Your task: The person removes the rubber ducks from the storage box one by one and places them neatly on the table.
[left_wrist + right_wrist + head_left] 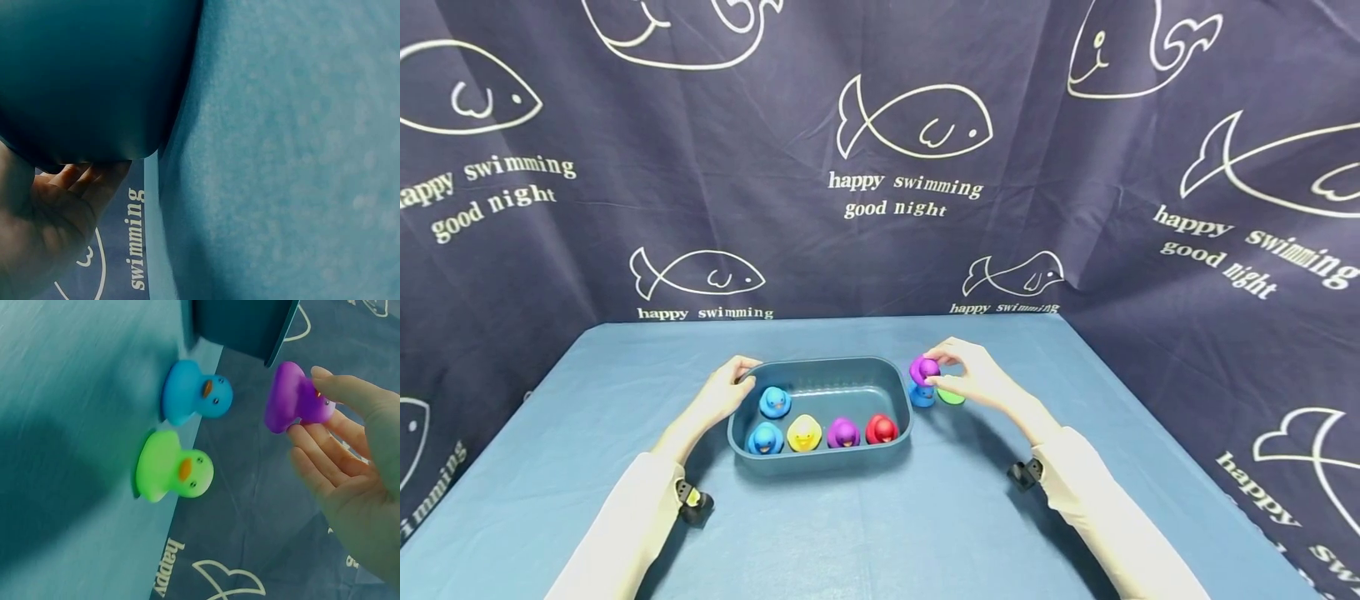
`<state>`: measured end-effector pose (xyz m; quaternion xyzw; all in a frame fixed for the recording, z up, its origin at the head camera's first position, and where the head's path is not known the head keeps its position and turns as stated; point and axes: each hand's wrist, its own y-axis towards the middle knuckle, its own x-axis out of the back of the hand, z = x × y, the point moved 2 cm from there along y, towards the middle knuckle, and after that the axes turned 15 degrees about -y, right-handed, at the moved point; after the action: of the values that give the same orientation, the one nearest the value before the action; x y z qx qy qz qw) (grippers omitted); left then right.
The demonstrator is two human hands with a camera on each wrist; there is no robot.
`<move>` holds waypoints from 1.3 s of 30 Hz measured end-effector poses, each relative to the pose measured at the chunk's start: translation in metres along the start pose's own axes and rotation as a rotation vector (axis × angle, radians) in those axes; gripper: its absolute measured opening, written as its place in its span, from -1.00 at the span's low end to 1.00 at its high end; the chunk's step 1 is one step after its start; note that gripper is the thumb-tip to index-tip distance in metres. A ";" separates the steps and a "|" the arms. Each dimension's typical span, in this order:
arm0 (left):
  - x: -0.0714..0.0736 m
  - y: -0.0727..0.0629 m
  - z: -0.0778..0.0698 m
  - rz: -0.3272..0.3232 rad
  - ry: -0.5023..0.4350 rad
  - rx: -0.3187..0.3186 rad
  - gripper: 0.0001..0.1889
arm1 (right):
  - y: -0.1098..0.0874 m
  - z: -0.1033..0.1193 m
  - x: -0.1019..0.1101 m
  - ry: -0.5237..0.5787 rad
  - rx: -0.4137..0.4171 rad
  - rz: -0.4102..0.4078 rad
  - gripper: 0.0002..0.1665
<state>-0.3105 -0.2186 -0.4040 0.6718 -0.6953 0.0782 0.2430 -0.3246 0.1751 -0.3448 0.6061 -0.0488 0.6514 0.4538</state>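
Pinched by its head between thumb and fingers of the right hand (973, 377), a smooth purple rubbery toy duck (287, 397) hung higher than a blue toy duck (195, 392) and a lime-green toy duck (173, 467) on the blue cloth-covered table (880, 533). It looked light, slightly soft and perhaps slippery, so its narrow neck seemed the surest hold. Just beside, the left hand (722, 392) gripped the left rim of a teal rectangular plastic tray (820, 463) containing five more toy ducks (804, 433).
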 end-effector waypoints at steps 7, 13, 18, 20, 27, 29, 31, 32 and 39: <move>0.000 0.001 0.002 -0.003 0.000 -0.005 -0.71 | -0.009 -0.012 0.002 -0.032 -0.007 -0.013 -0.62; 0.000 0.001 0.003 -0.003 -0.011 0.002 -0.71 | -0.016 -0.023 0.004 -0.048 -0.050 -0.012 -0.62; 0.000 0.001 0.002 -0.001 -0.024 0.006 -0.71 | -0.022 -0.029 0.006 -0.062 -0.037 -0.041 -0.61; 0.000 0.001 0.002 -0.001 -0.019 0.005 -0.71 | -0.024 -0.031 0.006 -0.063 -0.024 -0.050 -0.61; 0.000 0.001 0.004 -0.001 -0.008 0.007 -0.70 | -0.031 -0.041 0.008 -0.076 -0.054 -0.051 -0.60; 0.001 0.002 0.005 0.001 -0.008 0.006 -0.70 | -0.032 -0.044 0.008 -0.088 -0.065 -0.055 -0.60; 0.001 0.002 0.005 0.000 -0.009 0.005 -0.70 | -0.034 -0.048 0.008 -0.104 -0.077 -0.061 -0.60; 0.001 0.002 0.005 0.000 -0.012 0.007 -0.70 | -0.035 -0.049 0.009 -0.110 -0.078 -0.065 -0.61; 0.001 0.003 0.005 0.007 -0.014 0.010 -0.70 | -0.040 -0.053 0.011 -0.139 -0.081 -0.091 -0.62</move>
<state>-0.3142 -0.2214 -0.4078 0.6709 -0.6991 0.0780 0.2346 -0.3364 0.2370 -0.3685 0.6325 -0.0789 0.5840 0.5027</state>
